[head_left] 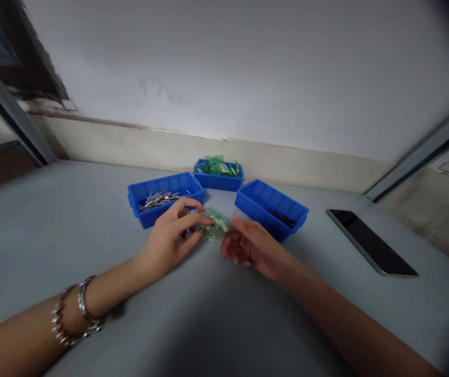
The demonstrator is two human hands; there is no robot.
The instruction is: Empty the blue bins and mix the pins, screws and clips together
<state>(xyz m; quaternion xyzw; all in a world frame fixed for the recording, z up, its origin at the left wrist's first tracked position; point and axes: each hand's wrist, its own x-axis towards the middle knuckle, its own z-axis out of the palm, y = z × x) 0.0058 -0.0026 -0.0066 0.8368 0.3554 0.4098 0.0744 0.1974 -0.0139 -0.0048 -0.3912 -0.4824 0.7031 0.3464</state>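
My left hand (pixel 171 235) and my right hand (pixel 248 245) meet over the grey table (pixel 90 220), both pinching a small clear greenish plastic bag (pixel 214 225) between them. The left fingers grip its left edge, the right fingers hold its right side from below. What is inside the bag is too small to make out. Just behind the hands stand three blue bins: the left bin (pixel 141 191) holds several silver metal pins (pixel 159 199), the far bin (pixel 218 180) holds greenish bags (pixel 216 166), the right bin (pixel 255 201) holds small dark parts (pixel 283 217).
A dark phone (pixel 369 241) lies face up on the table at the right. A pale wall rises behind the bins. Metal frame bars run along the left and right sides. Bracelets circle my left wrist (pixel 77 314).
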